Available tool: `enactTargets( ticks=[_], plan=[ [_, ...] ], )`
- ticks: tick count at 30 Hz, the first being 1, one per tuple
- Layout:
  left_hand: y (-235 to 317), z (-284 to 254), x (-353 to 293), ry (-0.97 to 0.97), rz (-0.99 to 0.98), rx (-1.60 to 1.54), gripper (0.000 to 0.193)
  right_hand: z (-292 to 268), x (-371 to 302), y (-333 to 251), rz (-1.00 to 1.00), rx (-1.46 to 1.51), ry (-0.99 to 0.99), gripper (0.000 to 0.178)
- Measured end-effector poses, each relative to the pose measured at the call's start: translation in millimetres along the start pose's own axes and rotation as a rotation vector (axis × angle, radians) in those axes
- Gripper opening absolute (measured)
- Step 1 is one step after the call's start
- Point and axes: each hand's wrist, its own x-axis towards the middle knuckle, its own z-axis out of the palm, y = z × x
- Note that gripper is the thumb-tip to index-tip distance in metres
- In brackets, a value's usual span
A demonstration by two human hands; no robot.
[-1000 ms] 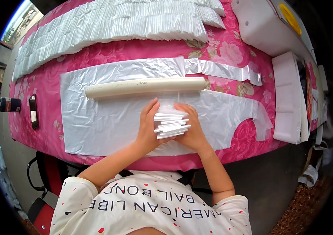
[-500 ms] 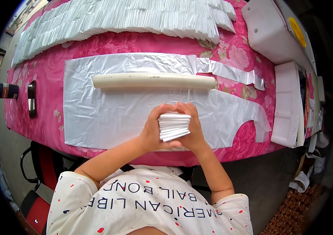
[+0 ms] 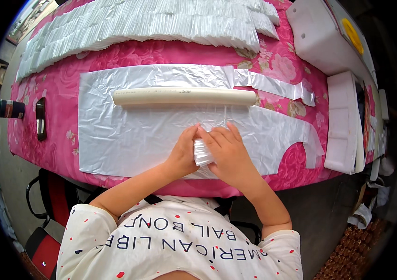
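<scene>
Between my two hands is a small stack of folded white plastic sheets point(image 3: 202, 154). My left hand point(image 3: 182, 151) grips its left side, fingers curled round it. My right hand point(image 3: 230, 153) closes over the top and right side, and its fingers cover much of the stack. Beneath my hands a white plastic sheet point(image 3: 119, 135) lies spread on the table, with a curved cutout and narrow strips at its right end. A cream-coloured tube point(image 3: 184, 96) lies across this sheet, beyond my hands.
Long rows of folded white plastic packets point(image 3: 147, 25) line the far side of the pink floral tablecloth point(image 3: 282, 161). At the left are a dark jar point(image 3: 9, 108) and a black phone-like object point(image 3: 41, 119). White foam boxes point(image 3: 341, 123) stand at the right, chairs point(image 3: 56, 196) at lower left.
My right hand has turned over and moved across the stack, covering more of its top. My left hand has shifted slightly right. The tube and spread sheet stay in place.
</scene>
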Motion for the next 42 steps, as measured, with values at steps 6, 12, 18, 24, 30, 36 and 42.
enactTargets(
  ticks=[6,12,18,24,30,36,42],
  plan=[
    [8,-24,2,-0.035,-0.078,0.0,0.101,9,10,21,-0.069,0.255,0.001,0.055],
    [12,-50,22,-0.106,-0.035,-0.021,0.101,36,2,47,0.224,0.943,0.111,0.051],
    [0,-26,4,0.009,-0.101,-0.059,0.094,51,-12,60,0.178,0.701,0.137,0.054],
    [9,-35,-1,-0.179,-0.12,0.093,0.07,55,-25,58,0.059,0.482,0.199,0.056],
    [15,-29,-5,-0.181,0.003,0.105,0.054,57,-31,60,-0.02,0.35,0.196,0.054],
    [19,-18,8,0.006,-0.085,0.135,0.051,50,-28,33,0.627,0.438,0.501,0.033],
    [27,5,6,0.049,-0.028,0.081,0.054,71,-40,7,0.725,0.991,0.576,0.018]
  ],
)
